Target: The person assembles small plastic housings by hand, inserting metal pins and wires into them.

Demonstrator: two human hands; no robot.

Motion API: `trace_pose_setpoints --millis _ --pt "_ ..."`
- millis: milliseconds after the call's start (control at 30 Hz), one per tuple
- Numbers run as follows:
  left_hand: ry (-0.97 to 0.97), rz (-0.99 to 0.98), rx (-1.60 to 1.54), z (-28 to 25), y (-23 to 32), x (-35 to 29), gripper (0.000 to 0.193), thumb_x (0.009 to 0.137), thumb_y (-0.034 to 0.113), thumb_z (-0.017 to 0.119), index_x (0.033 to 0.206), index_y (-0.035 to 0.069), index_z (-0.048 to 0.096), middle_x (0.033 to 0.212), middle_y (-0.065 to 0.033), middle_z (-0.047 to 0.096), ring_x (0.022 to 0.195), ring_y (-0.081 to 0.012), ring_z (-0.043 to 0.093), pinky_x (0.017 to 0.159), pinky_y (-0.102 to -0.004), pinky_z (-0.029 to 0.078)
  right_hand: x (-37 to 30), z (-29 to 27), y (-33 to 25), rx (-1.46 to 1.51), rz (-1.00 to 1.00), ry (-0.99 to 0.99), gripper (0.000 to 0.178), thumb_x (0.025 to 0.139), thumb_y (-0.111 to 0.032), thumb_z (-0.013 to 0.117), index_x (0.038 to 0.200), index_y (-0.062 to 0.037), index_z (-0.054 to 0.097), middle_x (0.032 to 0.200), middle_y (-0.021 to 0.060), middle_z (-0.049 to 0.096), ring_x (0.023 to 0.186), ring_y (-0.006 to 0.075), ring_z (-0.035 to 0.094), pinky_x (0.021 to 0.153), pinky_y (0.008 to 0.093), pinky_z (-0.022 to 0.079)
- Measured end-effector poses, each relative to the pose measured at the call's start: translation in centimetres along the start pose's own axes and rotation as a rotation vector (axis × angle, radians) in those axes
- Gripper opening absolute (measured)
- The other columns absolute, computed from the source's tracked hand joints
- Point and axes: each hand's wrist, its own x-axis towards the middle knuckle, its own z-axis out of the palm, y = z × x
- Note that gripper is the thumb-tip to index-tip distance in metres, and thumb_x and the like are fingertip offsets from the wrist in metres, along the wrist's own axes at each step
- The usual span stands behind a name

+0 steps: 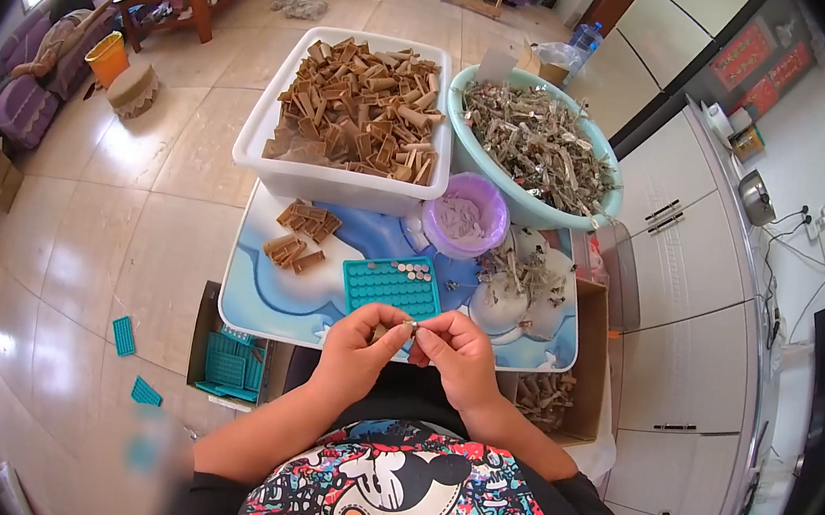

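At the table's near edge, my left hand [361, 345] and my right hand [455, 356] meet with thumbs and fingertips pinched together. A tiny pale, shiny bit shows between the fingertips; its kind is too small to tell. Some brown shows behind my left thumb. Just beyond my fingers lies a teal tray [384, 290] with rows of small pockets, several holding small round silvery discs [414, 272]. Left of the tray are small piles of brown trough-shaped pieces [308, 221]. To its right lies a heap of grey-green wired parts [521, 274] on a pale surface.
A white tub [254, 155] of brown pieces and a light-green basin [461, 127] of wired parts stand at the back. Between them and the tray is a purple-lined bowl [497, 221]. Boxes flank the table, one with teal trays [230, 364]. Teal trays [124, 336] lie on the floor.
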Motion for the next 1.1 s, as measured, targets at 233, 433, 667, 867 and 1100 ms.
trace_pose_setpoints --millis 233,433,667,867,1100 --pt "0.007 -0.118 -0.062 -0.9 0.5 -0.2 0.012 0.087 0.013 0.06 0.091 0.002 0.06 0.074 0.0049 0.056 0.063 -0.0003 0.043 0.054 -0.0162 0.035 0.4 -0.7 0.7 -0.214 -0.012 -0.062 0.011 0.087 -0.01 0.06 0.091 -0.0003 0.059 0.077 0.0043 0.063 0.069 0.0091 0.059 0.064 0.0222 0.048" --pt "-0.106 -0.284 -0.135 -2.2 0.3 -0.4 0.015 0.087 0.016 0.061 0.092 0.002 0.06 0.079 0.0022 0.06 0.064 -0.0016 0.047 0.055 -0.0169 0.038 0.7 0.0 -0.5 -0.44 -0.169 -0.16 0.014 0.085 -0.009 0.063 0.093 0.0023 0.062 0.08 0.0054 0.064 0.07 0.0082 0.058 0.066 0.0221 0.047" --pt "-0.197 -0.403 -0.203 -2.7 0.7 -0.5 0.014 0.087 0.018 0.06 0.089 0.004 0.061 0.065 0.0054 0.054 0.045 0.0003 0.034 0.04 -0.0163 0.022 1.3 -0.5 -0.6 -0.638 -0.207 -0.262 0.012 0.082 -0.01 0.064 0.091 -0.0021 0.063 0.077 0.0095 0.065 0.068 0.0179 0.062 0.061 0.0274 0.047" --pt "-0.205 -0.412 -0.218 -2.9 0.8 -0.5 0.016 0.088 0.02 0.059 0.085 0.004 0.061 0.057 0.0081 0.045 0.044 0.0003 0.031 0.04 -0.0177 0.019 1.7 -0.4 -0.4 -0.838 -0.422 -0.245 0.009 0.081 -0.01 0.063 0.086 -0.0028 0.063 0.076 0.0108 0.064 0.065 0.0234 0.062 0.058 0.03 0.048" --pt "-0.175 -0.421 -0.229 -3.1 0.2 -0.7 0.019 0.089 0.021 0.058 0.084 0.004 0.061 0.056 0.0078 0.044 0.043 -0.0001 0.03 0.04 -0.0181 0.018 1.4 0.0 -0.6 -0.88 -0.514 -0.252 0.01 0.079 -0.012 0.064 0.086 -0.0053 0.061 0.073 0.0109 0.061 0.067 0.0298 0.059 0.06 0.0366 0.046"
